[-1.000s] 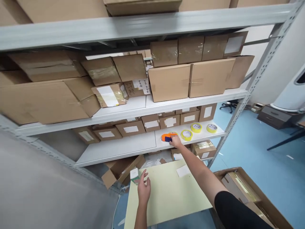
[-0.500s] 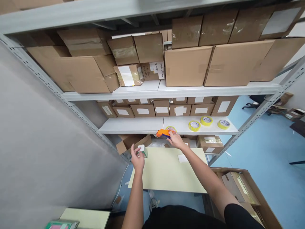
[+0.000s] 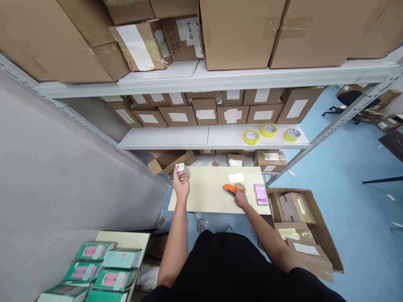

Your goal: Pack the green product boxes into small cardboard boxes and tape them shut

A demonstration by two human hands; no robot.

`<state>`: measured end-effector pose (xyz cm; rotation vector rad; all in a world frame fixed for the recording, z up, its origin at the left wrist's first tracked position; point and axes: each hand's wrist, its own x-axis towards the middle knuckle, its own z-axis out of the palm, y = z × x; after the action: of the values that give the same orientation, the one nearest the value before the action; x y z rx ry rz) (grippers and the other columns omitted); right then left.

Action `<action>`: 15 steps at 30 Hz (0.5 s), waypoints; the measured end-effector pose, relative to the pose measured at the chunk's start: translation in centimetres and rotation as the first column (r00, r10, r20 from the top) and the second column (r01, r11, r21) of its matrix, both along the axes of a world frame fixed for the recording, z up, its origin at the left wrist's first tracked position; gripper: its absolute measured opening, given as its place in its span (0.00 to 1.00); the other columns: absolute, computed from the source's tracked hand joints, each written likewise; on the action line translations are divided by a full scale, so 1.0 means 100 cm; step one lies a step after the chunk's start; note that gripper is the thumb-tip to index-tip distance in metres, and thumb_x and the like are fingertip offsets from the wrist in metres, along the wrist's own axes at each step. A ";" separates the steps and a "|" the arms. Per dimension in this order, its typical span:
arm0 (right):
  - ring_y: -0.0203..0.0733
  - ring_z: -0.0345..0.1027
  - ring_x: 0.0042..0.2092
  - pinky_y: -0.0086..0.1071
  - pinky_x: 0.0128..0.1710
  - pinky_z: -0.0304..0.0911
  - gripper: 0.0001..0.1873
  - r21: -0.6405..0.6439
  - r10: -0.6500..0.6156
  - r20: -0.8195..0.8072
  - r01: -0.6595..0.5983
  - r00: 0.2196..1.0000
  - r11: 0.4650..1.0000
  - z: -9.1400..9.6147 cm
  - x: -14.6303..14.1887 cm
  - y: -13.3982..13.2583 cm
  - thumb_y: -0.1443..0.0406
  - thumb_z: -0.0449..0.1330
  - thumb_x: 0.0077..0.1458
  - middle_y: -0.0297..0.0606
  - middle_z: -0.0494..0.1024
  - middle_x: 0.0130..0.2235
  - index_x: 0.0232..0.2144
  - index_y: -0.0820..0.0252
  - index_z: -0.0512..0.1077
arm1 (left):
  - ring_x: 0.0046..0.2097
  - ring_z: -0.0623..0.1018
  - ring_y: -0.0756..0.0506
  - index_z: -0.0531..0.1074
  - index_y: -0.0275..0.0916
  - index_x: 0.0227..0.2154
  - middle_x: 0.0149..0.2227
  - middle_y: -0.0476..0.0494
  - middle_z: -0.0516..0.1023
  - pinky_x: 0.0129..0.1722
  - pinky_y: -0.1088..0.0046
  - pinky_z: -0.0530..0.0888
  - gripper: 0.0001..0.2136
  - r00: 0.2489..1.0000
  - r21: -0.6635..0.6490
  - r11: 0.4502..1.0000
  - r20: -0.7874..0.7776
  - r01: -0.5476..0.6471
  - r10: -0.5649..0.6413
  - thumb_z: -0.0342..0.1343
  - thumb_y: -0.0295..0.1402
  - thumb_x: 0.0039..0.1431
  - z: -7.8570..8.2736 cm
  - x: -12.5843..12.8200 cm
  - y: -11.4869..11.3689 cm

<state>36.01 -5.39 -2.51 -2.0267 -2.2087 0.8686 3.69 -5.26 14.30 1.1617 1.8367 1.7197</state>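
Note:
My left hand (image 3: 181, 184) is closed around a small white and green box (image 3: 185, 169), held over the far left corner of the pale yellow table (image 3: 208, 197). My right hand (image 3: 241, 198) grips an orange tape dispenser (image 3: 230, 188) low over the right half of the table. A yellow tape roll (image 3: 239, 186) shows on the dispenser, partly behind my fingers. Beyond it a white paper slip (image 3: 236, 177) lies on the tabletop. At the table's right edge rests a pink phone-like object (image 3: 261, 195), its upper part blurred.
Yellow tape rolls (image 3: 251, 137) lie on the middle shelf (image 3: 170, 137), before labelled cartons (image 3: 178, 115). An open carton (image 3: 171, 161) stands behind the table's left corner. A large box of cartons (image 3: 321, 226) sits at right. Green boxes (image 3: 82, 271) cover a side table at lower left.
My right hand has brought the tape dispenser down and nearer from the shelf edge to above the table. The view has tilted down; my left hand still holds the small box.

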 end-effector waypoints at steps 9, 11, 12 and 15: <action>0.61 0.79 0.45 0.53 0.49 0.70 0.12 -0.042 -0.329 -0.032 0.328 0.944 0.944 -0.042 0.064 -0.024 0.63 0.67 0.50 0.51 0.83 0.37 0.39 0.59 0.75 | 0.39 0.82 0.47 0.67 0.39 0.63 0.41 0.44 0.82 0.44 0.69 0.78 0.29 0.994 -0.127 0.987 0.059 0.095 -0.088 0.59 0.36 0.58 -0.020 0.004 -0.024; 0.62 0.79 0.47 0.51 0.48 0.71 0.13 -0.051 -0.342 -0.026 0.340 0.939 0.939 -0.027 0.058 -0.016 0.63 0.66 0.50 0.54 0.83 0.39 0.39 0.62 0.76 | 0.42 0.82 0.45 0.72 0.39 0.58 0.43 0.41 0.82 0.45 0.67 0.79 0.24 0.994 -0.164 0.983 0.077 0.083 -0.071 0.59 0.38 0.58 -0.024 0.006 -0.023; 0.61 0.79 0.48 0.50 0.48 0.71 0.13 -0.061 -0.343 -0.044 0.340 0.938 0.938 -0.017 0.053 -0.010 0.63 0.65 0.52 0.55 0.83 0.40 0.40 0.63 0.76 | 0.44 0.82 0.45 0.74 0.39 0.55 0.46 0.40 0.83 0.47 0.66 0.79 0.22 0.994 -0.182 0.980 0.086 0.079 -0.064 0.59 0.38 0.59 -0.027 0.007 -0.022; 0.54 0.79 0.51 0.46 0.52 0.70 0.18 -0.034 -0.264 -0.322 0.268 0.909 0.963 0.018 0.030 0.007 0.62 0.60 0.58 0.50 0.84 0.45 0.50 0.60 0.75 | 0.52 0.81 0.42 0.76 0.41 0.55 0.54 0.37 0.81 0.53 0.63 0.77 0.20 0.992 -0.208 0.974 0.108 0.094 -0.073 0.60 0.40 0.61 -0.033 0.010 -0.026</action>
<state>38.98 -4.68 -0.76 -1.9484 -1.7150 1.0614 4.66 -7.88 10.97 1.0330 1.8323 1.4662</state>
